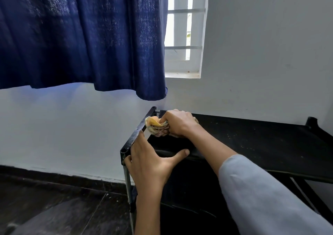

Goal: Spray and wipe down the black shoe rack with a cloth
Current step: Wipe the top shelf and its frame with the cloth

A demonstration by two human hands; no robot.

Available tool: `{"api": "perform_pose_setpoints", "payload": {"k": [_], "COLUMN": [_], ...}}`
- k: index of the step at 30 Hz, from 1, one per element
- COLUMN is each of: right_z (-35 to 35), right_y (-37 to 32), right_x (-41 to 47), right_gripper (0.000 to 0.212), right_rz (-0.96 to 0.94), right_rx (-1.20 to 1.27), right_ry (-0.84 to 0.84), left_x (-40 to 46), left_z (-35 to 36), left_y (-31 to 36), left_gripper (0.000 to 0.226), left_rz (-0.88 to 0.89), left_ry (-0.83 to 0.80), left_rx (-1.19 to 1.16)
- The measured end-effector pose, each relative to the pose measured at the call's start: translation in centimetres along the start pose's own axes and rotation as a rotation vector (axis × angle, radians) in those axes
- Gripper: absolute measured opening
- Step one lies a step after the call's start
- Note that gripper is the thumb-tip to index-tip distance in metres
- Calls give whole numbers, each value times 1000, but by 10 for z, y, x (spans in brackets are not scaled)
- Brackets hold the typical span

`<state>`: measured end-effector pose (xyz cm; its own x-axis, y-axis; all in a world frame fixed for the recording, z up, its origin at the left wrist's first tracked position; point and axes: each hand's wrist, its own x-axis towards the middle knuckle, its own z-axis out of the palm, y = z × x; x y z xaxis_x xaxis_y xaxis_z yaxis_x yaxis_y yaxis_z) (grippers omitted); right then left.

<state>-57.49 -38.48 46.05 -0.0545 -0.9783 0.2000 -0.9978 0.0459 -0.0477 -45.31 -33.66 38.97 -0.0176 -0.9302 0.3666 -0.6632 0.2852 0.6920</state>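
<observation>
The black shoe rack (261, 139) stands against a white wall (261, 54), its top shelf dusty and speckled, with a metal leg (128, 184) running down from the near left corner to the dark floor (54, 207). The right hand (177, 124) is curled round a bunched yellowish cloth (155, 126) and presses it onto the far left part of the top shelf, close to the rack's left side bar (138, 130). The cloth shows some patterning, though it is too crumpled to make out clearly. The left hand (149, 164) grasps the near left corner of the rack: its fingers wrap over the side bar and its thumb stretches out along the front edge. The right arm wears a pale grey sleeve (266, 195). Above and to the left hangs a dark blue curtain (81, 36), partly covering a barred window (185, 36).
</observation>
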Motion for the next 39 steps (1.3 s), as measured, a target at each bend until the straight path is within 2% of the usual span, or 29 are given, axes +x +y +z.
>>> {"api": "perform_pose_setpoints", "payload": {"k": [3,8,13,19,25,29,33,37,39], "right_z": [3,-21,-25,-10,9,14,9,-22,-33], "right_y": [-9,-22,-24,-14,1,2,-11,-8,1], "right_x": [7,-7,-25,-24,12,32,23,-16,-35], "right_gripper": [38,32,22,34,35,37,37,34,31], "right_rz": [4,-148,-228,-216,-88,6,-93,-237,-310], "right_rx": [-49,-65,25,20,-66,-97,-240,-140,-125], "right_ry": [-12,-233,-273,-171,-16,43,-81,-313,-368], "left_x": [1,0,-1,-4,-4,-2,-3,-3,-3], "left_z": [1,7,11,16,17,20,20,18,17], "left_y": [-3,-10,-13,-17,-16,-19,-20,-19,-19], "left_gripper": [131,138,144,128,108,105,109,121,123], "left_rz": [15,102,124,146,173,168,137,121,119], "left_ry": [-11,-14,25,50,85,88,27,9,22], "left_rx": [-19,-246,-240,28,89,59,-106,-244,-262]}}
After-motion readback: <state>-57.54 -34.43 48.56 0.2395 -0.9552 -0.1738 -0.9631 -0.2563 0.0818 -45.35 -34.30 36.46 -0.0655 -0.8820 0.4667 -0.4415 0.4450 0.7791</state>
